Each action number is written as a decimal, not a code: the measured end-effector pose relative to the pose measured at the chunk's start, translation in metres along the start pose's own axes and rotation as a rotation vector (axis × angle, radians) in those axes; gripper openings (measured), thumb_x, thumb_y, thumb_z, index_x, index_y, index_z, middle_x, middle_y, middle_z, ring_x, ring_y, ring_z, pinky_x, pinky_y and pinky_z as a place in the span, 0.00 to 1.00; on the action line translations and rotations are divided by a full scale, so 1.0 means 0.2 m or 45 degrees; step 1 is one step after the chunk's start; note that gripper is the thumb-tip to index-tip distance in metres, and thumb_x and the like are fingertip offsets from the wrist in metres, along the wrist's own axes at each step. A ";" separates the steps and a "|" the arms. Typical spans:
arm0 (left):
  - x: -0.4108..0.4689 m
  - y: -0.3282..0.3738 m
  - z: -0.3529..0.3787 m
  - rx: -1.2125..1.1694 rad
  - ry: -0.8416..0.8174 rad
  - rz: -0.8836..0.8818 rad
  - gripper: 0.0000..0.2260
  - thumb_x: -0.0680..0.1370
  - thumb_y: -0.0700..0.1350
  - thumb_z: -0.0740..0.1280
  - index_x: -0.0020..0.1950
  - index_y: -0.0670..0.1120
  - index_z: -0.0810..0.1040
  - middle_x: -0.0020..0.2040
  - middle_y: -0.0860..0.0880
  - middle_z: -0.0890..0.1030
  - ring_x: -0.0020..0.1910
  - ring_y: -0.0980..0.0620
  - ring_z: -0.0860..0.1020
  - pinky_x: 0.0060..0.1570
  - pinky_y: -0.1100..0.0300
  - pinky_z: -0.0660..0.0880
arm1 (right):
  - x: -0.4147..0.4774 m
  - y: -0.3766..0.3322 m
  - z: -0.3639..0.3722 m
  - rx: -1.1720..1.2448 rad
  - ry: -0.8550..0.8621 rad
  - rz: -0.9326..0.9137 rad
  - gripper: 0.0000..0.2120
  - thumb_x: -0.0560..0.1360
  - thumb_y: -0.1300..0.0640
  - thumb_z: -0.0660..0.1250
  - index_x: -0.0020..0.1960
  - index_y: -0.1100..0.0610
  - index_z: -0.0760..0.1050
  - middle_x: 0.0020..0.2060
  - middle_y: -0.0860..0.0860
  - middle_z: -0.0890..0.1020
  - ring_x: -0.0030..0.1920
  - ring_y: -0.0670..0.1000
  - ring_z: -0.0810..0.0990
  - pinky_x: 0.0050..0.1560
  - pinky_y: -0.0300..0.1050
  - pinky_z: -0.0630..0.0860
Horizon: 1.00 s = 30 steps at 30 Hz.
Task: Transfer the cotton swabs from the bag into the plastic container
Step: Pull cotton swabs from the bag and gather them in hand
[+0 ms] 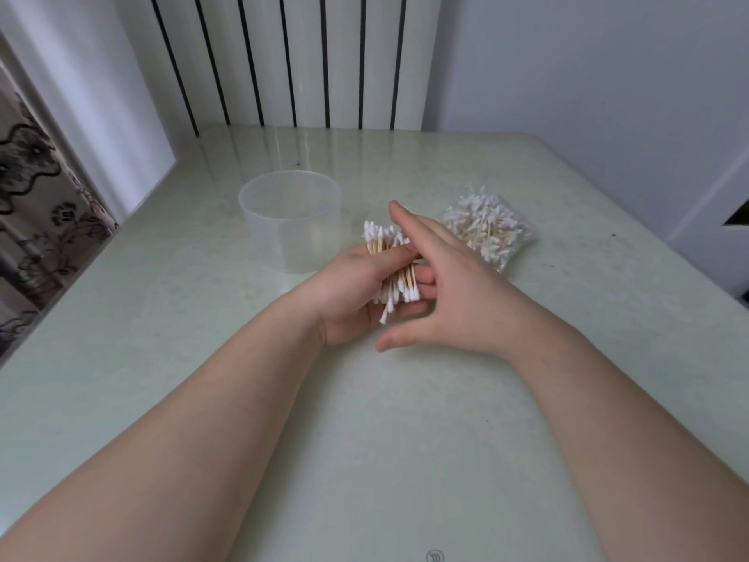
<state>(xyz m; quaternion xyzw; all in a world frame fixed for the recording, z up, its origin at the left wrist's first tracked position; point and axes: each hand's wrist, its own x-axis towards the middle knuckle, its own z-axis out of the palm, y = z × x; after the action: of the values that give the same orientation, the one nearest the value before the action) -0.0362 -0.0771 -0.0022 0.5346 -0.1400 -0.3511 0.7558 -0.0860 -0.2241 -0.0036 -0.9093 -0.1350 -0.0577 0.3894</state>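
My left hand (348,296) holds a bundle of cotton swabs (395,283) with wooden sticks and white tips, thumb curled over the sticks. My right hand (441,285) lies across the bundle with straight fingers, covering its right side. The clear plastic container (289,225) stands upright and looks empty, just left of and behind the hands. The clear bag (488,227) with several more swabs lies on the table to the right, behind my right hand.
The pale green table (364,440) stretches toward me. A white radiator (292,58) stands behind its far edge. A patterned curtain (36,221) hangs beyond the table's left edge.
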 end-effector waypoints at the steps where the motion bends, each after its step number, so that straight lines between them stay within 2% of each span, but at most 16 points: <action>1: 0.00 0.00 0.00 0.007 -0.003 0.003 0.09 0.85 0.43 0.62 0.50 0.41 0.78 0.40 0.44 0.84 0.38 0.50 0.84 0.38 0.59 0.82 | 0.01 0.00 0.01 -0.042 0.019 -0.013 0.63 0.55 0.40 0.84 0.80 0.38 0.51 0.74 0.34 0.59 0.67 0.41 0.73 0.62 0.45 0.78; 2: 0.00 -0.01 0.01 0.014 0.002 0.006 0.08 0.84 0.43 0.62 0.50 0.41 0.78 0.40 0.44 0.84 0.37 0.50 0.84 0.36 0.59 0.81 | 0.01 0.01 0.02 -0.074 0.049 -0.020 0.60 0.57 0.40 0.83 0.80 0.39 0.52 0.73 0.36 0.62 0.67 0.41 0.73 0.63 0.45 0.78; 4: 0.00 -0.01 0.00 0.023 0.017 0.003 0.08 0.84 0.43 0.62 0.51 0.41 0.78 0.40 0.44 0.84 0.36 0.51 0.84 0.34 0.60 0.81 | 0.02 0.01 0.02 -0.088 0.131 -0.043 0.50 0.63 0.48 0.82 0.79 0.45 0.61 0.68 0.41 0.69 0.61 0.37 0.76 0.59 0.33 0.76; 5: 0.00 -0.01 0.00 0.026 0.017 -0.005 0.08 0.84 0.43 0.63 0.50 0.42 0.78 0.40 0.45 0.84 0.36 0.52 0.84 0.35 0.60 0.81 | 0.02 0.00 0.01 -0.134 0.176 -0.075 0.45 0.65 0.52 0.81 0.78 0.48 0.64 0.64 0.43 0.72 0.57 0.39 0.78 0.56 0.28 0.74; 6: 0.01 0.00 0.00 0.026 0.014 -0.015 0.08 0.84 0.43 0.63 0.49 0.43 0.78 0.38 0.47 0.83 0.36 0.53 0.84 0.35 0.61 0.81 | 0.01 0.00 0.00 -0.180 0.208 -0.102 0.42 0.66 0.54 0.81 0.77 0.50 0.67 0.61 0.44 0.75 0.54 0.42 0.79 0.54 0.28 0.74; 8: 0.01 0.00 -0.01 0.031 0.000 -0.029 0.08 0.84 0.44 0.63 0.47 0.44 0.77 0.36 0.49 0.81 0.35 0.53 0.83 0.34 0.62 0.80 | 0.01 -0.01 -0.01 -0.154 0.208 -0.081 0.42 0.66 0.56 0.81 0.76 0.49 0.67 0.57 0.41 0.76 0.49 0.46 0.79 0.53 0.33 0.77; 10: 0.00 0.00 -0.01 0.064 0.002 -0.039 0.12 0.84 0.44 0.62 0.42 0.43 0.75 0.35 0.47 0.78 0.34 0.52 0.82 0.32 0.62 0.78 | 0.00 -0.02 -0.02 -0.095 0.134 -0.041 0.47 0.64 0.53 0.82 0.78 0.46 0.63 0.58 0.37 0.72 0.47 0.44 0.79 0.51 0.29 0.75; 13: 0.00 0.00 -0.02 0.111 -0.007 -0.040 0.14 0.84 0.45 0.63 0.38 0.43 0.73 0.34 0.46 0.78 0.34 0.51 0.79 0.36 0.61 0.79 | -0.02 -0.03 -0.02 -0.050 0.063 -0.024 0.54 0.60 0.47 0.84 0.79 0.45 0.60 0.64 0.37 0.69 0.50 0.40 0.76 0.48 0.23 0.71; 17: 0.01 -0.01 -0.02 0.091 -0.017 -0.058 0.10 0.84 0.43 0.63 0.44 0.45 0.76 0.35 0.50 0.77 0.35 0.56 0.82 0.38 0.63 0.78 | 0.01 -0.02 0.00 -0.147 0.204 -0.087 0.41 0.65 0.53 0.83 0.74 0.51 0.70 0.57 0.44 0.75 0.42 0.41 0.77 0.43 0.25 0.72; 19: 0.01 -0.01 -0.01 0.079 0.008 -0.064 0.09 0.84 0.43 0.63 0.45 0.46 0.76 0.34 0.51 0.76 0.34 0.56 0.81 0.37 0.63 0.77 | 0.01 -0.01 -0.01 -0.209 0.227 -0.106 0.39 0.65 0.51 0.82 0.73 0.50 0.71 0.59 0.45 0.77 0.47 0.39 0.77 0.49 0.25 0.71; 21: 0.01 0.00 0.00 0.050 0.087 -0.041 0.06 0.84 0.44 0.63 0.47 0.46 0.75 0.31 0.51 0.73 0.30 0.56 0.77 0.29 0.64 0.72 | 0.01 -0.01 -0.02 -0.219 0.233 -0.126 0.42 0.63 0.47 0.82 0.74 0.50 0.70 0.65 0.43 0.75 0.59 0.37 0.75 0.58 0.28 0.72; 23: 0.02 0.01 0.00 0.044 0.224 0.012 0.04 0.83 0.44 0.64 0.49 0.47 0.76 0.30 0.52 0.69 0.27 0.56 0.70 0.25 0.65 0.65 | 0.00 -0.01 -0.02 -0.143 0.219 -0.113 0.43 0.63 0.46 0.82 0.74 0.49 0.69 0.66 0.40 0.72 0.64 0.38 0.73 0.58 0.35 0.76; 26: 0.04 0.02 -0.02 0.065 0.434 0.083 0.04 0.82 0.45 0.65 0.48 0.48 0.77 0.29 0.53 0.67 0.25 0.55 0.63 0.27 0.63 0.65 | 0.00 0.01 -0.05 -0.179 0.261 -0.124 0.32 0.66 0.50 0.80 0.68 0.48 0.75 0.57 0.41 0.75 0.59 0.40 0.76 0.50 0.38 0.79; 30: 0.05 0.02 -0.02 0.017 0.541 0.123 0.01 0.81 0.45 0.67 0.51 0.48 0.75 0.27 0.54 0.67 0.24 0.54 0.64 0.30 0.61 0.66 | -0.01 0.02 -0.08 -0.374 0.400 -0.192 0.16 0.68 0.58 0.78 0.55 0.53 0.83 0.41 0.33 0.74 0.43 0.31 0.72 0.47 0.26 0.69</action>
<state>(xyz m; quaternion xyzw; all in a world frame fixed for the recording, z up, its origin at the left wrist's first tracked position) -0.0250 -0.0794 -0.0017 0.5944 -0.0054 -0.1927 0.7807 -0.0858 -0.2385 0.0038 -0.9234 -0.1305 -0.2463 0.2638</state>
